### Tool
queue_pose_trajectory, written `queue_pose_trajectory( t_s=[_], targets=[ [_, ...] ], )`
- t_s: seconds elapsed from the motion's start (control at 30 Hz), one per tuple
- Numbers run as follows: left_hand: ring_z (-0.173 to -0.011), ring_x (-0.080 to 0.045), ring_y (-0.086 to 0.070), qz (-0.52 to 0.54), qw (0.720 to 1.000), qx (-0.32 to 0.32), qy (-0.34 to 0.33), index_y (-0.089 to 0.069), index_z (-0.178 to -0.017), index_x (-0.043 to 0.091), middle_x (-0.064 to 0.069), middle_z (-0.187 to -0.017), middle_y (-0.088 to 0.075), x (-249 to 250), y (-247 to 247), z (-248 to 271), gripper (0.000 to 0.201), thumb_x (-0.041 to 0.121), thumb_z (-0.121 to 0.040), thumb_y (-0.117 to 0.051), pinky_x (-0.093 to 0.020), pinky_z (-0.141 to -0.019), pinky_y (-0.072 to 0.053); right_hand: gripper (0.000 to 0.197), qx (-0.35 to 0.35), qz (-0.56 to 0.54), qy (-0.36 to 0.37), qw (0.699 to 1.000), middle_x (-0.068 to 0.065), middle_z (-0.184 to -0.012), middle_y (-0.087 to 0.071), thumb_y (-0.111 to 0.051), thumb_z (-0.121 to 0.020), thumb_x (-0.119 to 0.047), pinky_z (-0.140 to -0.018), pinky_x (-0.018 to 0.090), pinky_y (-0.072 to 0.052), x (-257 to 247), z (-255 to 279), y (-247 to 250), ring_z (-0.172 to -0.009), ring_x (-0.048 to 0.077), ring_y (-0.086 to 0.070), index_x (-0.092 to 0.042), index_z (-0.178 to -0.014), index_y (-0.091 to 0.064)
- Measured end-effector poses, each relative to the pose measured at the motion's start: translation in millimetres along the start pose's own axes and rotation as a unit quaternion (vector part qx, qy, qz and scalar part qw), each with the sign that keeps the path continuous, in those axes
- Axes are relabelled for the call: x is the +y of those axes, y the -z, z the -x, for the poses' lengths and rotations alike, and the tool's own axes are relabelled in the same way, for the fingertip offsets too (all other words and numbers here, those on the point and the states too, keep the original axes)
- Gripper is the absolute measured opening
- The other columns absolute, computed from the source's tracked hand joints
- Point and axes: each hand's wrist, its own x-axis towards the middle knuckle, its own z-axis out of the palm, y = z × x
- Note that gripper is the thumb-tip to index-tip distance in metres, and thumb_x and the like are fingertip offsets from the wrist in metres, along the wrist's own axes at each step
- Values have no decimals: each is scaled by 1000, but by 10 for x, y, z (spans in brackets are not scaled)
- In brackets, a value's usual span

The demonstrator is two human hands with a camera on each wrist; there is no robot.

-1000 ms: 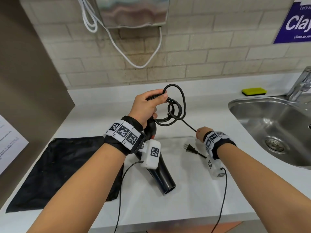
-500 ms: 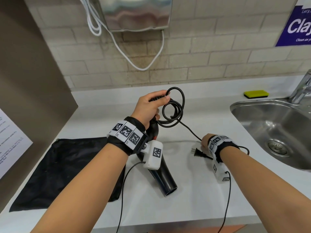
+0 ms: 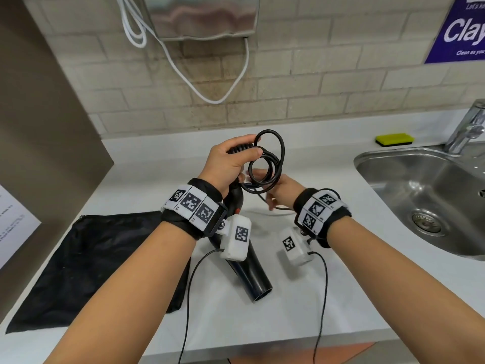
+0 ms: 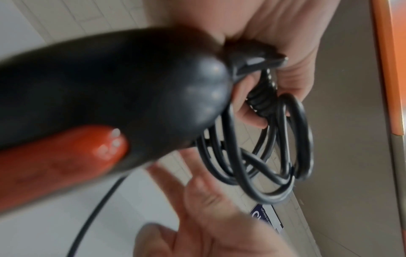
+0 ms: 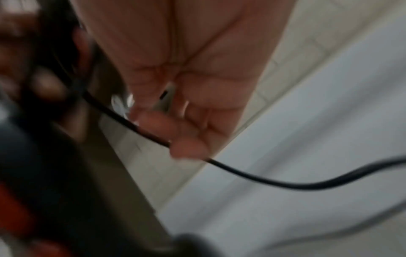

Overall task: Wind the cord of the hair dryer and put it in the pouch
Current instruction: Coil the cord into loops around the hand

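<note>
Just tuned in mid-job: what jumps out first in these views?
The left hand holds the black hair dryer up at mid-counter, gripping coiled loops of its cord. The right hand sits just beside the coil, pinching the loose cord. The black pouch lies flat on the counter's left.

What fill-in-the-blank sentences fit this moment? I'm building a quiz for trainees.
1. The left hand holds the cord's coiled ____ at the hair dryer handle.
2. The pouch lies flat on the ____.
3. The right hand pinches the ____.
4. The sponge sits beside the ____.

Missing: loops; counter; cord; sink
</note>
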Motion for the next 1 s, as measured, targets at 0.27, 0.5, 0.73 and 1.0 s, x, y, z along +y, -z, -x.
queue_pose_trajectory(
  t_s=[0.27,0.5,0.73,1.0],
  targets=[
    [-38,-7,-29,-11,1000,7,8,-69,-93,18,-1,-76,-64,-15,77,4,16,6,-83,-67,-18,-37,-28,25,-11,-24,3,1000,-3,-59,-43,-47,-92,-8,-49,23,-32,59,-87,-26,-54,12,-35,-19,-71,-51],
    [-38,-6,-29,-3,1000,-3,20,-68,-95,17,-3,-74,-67,20,108,38,12,10,-86,-64,-17,-38,-29,28,99,81,-132,983,4,-73,-48,-39,-94,-16,-46,20,-26,492,-149,185,-49,14,-31,-17,-67,-47],
    [-38,-5,-30,1,1000,-6,23,-68,-92,16,-5,-76,-67,12,97,18,8,12,-86,-65,-16,-38,-28,25,50,118,-109,986,0,-71,-50,-46,-92,-15,-48,22,-37,459,-164,169,-54,15,-44,-19,-68,-56],
    [-34,-4,-28,3,1000,-1,24,-68,-98,13,-5,-73,-68,-12,11,-44,12,15,-86,-65,-16,-36,-29,29,-20,-82,-29,996,4,-61,-52,-40,-95,-4,-33,15,-37,-83,-181,-126,-35,7,-52,-10,-71,-53]
  ],
)
